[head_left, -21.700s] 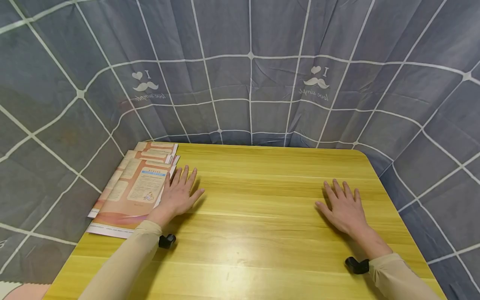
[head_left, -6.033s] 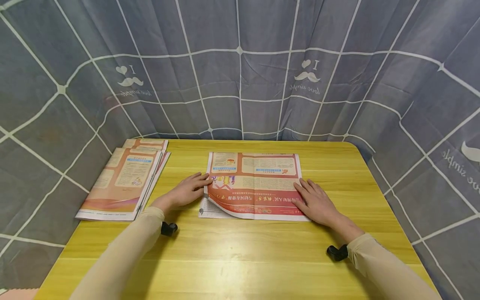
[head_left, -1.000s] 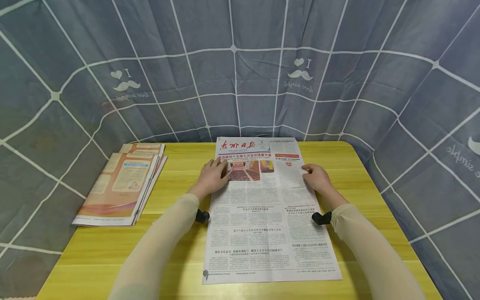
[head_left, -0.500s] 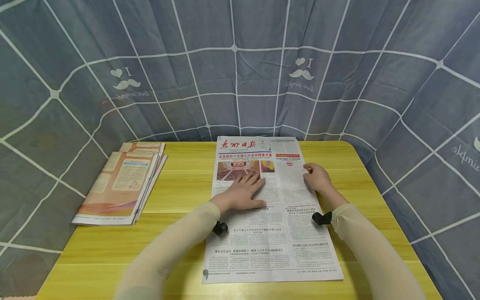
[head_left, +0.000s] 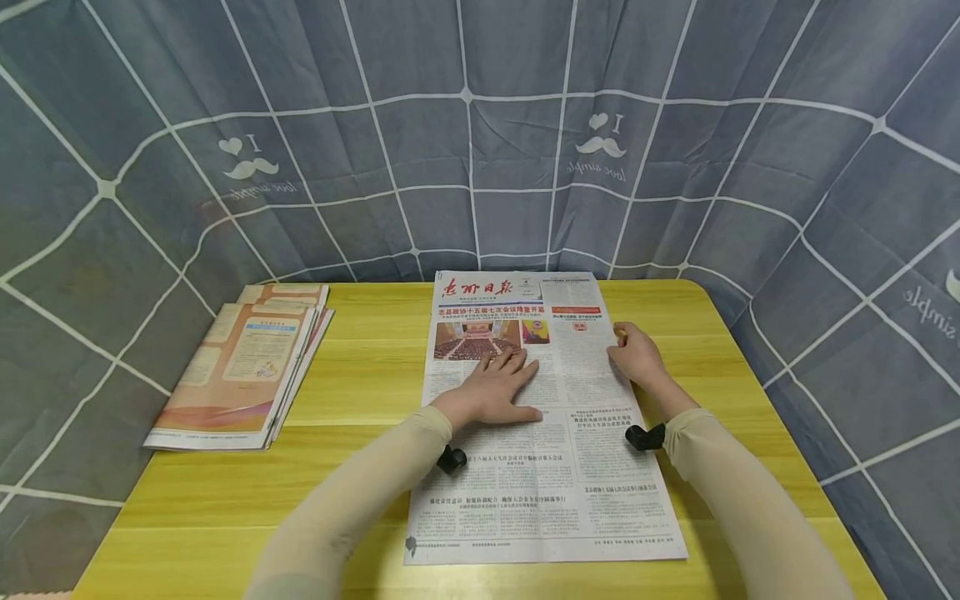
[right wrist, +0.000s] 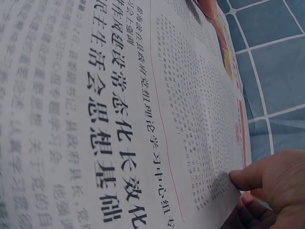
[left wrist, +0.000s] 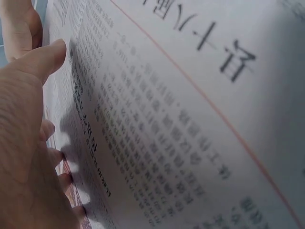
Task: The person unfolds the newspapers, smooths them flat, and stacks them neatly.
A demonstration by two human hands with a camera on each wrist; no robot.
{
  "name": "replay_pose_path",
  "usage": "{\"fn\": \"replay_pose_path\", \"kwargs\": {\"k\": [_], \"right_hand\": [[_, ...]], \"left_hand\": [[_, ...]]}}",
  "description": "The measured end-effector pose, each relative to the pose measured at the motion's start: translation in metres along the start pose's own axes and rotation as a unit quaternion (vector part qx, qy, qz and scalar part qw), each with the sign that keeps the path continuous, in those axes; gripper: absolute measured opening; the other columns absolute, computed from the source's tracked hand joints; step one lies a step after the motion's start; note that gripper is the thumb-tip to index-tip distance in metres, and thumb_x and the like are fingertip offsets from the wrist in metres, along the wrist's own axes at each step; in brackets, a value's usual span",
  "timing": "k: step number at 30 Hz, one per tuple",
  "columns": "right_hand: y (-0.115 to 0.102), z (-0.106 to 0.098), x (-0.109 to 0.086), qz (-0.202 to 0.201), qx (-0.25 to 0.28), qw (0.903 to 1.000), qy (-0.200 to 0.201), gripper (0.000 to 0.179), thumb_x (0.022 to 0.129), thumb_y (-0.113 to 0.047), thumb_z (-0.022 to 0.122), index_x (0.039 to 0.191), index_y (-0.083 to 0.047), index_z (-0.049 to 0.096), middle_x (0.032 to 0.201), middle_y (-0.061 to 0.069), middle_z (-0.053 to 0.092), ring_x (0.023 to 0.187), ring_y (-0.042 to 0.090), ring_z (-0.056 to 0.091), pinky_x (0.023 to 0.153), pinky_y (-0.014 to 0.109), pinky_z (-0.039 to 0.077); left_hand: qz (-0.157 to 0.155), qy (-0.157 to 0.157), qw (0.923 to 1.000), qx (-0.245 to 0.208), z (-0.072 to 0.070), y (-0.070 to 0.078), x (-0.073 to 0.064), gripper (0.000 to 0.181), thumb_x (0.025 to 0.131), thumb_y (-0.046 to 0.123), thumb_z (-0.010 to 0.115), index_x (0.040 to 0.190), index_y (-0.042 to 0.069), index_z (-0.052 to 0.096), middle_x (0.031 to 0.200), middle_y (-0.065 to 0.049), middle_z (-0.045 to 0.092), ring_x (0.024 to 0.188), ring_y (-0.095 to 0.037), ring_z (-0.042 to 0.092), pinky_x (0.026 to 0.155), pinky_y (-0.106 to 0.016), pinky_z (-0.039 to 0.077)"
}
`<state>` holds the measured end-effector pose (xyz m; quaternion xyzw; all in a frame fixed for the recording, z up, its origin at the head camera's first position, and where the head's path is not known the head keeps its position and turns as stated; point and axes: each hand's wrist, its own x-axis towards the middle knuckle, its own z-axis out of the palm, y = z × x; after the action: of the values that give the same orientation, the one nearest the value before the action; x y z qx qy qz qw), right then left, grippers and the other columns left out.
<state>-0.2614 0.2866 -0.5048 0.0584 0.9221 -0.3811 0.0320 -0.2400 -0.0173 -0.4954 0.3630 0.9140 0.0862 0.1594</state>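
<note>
An unfolded newspaper [head_left: 517, 483] lies flat on the middle of the table, its red masthead at the far end. My left hand [head_left: 491, 390] rests on its printed face just below the photo, fingers spread. In the left wrist view that hand [left wrist: 24, 138] lies along the paper with the thumb held out. At the right edge of the sheet, my right hand [head_left: 637, 354] has its fingers curled. The right wrist view shows the right thumb [right wrist: 250, 176] on top of the newspaper [right wrist: 143, 119] and the other fingers bent under its edge, pinching it.
A stack of folded orange-printed newspapers [head_left: 232, 375] lies at the left side of the yellow wooden table [head_left: 360, 367]. A grey checked curtain [head_left: 510, 150] encloses the back and both sides. The sheet's far edge reaches the table's back edge.
Six seconds ago the newspaper was folded smaller, red print up; now it lies unfolded. Within the last second my left hand moved from its left edge to the middle. The right hand stayed at the right edge.
</note>
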Motion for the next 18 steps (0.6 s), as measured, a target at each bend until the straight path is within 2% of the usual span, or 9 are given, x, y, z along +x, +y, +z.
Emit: {"fn": "replay_pose_path", "kwargs": {"k": [18], "right_hand": [[-0.0038,0.0002,-0.0009,0.011,-0.003,0.9999,0.003,0.06,0.101,-0.009,0.053,0.154,0.009,0.033,0.093,0.014,0.049,0.076,0.025,0.045,0.071,0.038,0.037]], "left_hand": [[-0.008,-0.007,0.9999,0.004,0.0009,0.0014,0.0014,0.094,0.095,0.071,0.05,0.167,0.022,0.013,0.172,-0.006,0.005,0.157,-0.028,-0.002,0.123,-0.055,0.002]]}}
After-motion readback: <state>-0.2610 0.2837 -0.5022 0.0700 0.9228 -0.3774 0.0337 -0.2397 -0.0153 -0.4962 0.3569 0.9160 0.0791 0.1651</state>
